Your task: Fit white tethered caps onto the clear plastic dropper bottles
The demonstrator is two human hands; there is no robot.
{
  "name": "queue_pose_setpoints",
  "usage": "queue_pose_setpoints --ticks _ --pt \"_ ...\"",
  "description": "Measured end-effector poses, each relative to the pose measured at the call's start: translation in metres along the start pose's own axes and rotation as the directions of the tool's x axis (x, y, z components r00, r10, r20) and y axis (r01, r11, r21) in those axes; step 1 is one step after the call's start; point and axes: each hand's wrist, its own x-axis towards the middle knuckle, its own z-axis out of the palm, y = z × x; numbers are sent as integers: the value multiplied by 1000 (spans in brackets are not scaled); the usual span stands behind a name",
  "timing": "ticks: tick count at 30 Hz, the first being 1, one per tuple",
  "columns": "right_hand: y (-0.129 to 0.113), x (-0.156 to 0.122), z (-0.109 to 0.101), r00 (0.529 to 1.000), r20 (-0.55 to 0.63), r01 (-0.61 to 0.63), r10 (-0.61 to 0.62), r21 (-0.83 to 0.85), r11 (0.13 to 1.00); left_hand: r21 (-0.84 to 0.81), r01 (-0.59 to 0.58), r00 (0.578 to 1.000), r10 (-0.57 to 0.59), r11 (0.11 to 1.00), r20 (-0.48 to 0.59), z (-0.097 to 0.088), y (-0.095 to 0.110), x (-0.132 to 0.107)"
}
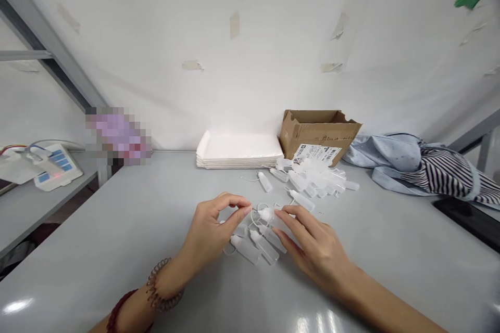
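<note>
My right hand [312,237] grips a small translucent squeeze bottle [266,214], its white cap pointing left. At the tip of that bottle, my left hand [219,221] pinches thumb and forefinger together; whatever sits between them, perhaps the thin tip or its tethered stopper, is too small to make out. Several similar needle-tip bottles [265,247] lie on the table just below and between my hands, with thin white loops at their caps. A larger heap of such bottles [318,174] is farther back to the right, and one single bottle [265,181] lies left of it.
Behind the heap stands an open cardboard box [324,138]. Left of it is a stack of white padded envelopes [240,151]. A striped and light-blue cloth bundle [422,164] and a black phone-like object [466,221] are at the right. A device with blue buttons [58,166] sits at the far left.
</note>
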Motion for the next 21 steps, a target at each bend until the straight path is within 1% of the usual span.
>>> queue_pose_setpoints --ticks 5,10,15,21 --pt "-1 -2 0 1000 -10 -4 4 7 1000 -15 7 1000 -8 1000 -13 -1 1 0" --pt "-3 -1 -1 1000 12 -25 25 31 999 -33 -6 1000 6 999 5 -2 2 -1" --pt "-5 1 -4 1000 14 -13 12 68 998 -31 -10 1000 11 999 12 -2 3 -2" --pt "-6 2 -6 998 55 -13 6 121 993 -37 -19 1000 20 999 17 -1 3 -1"
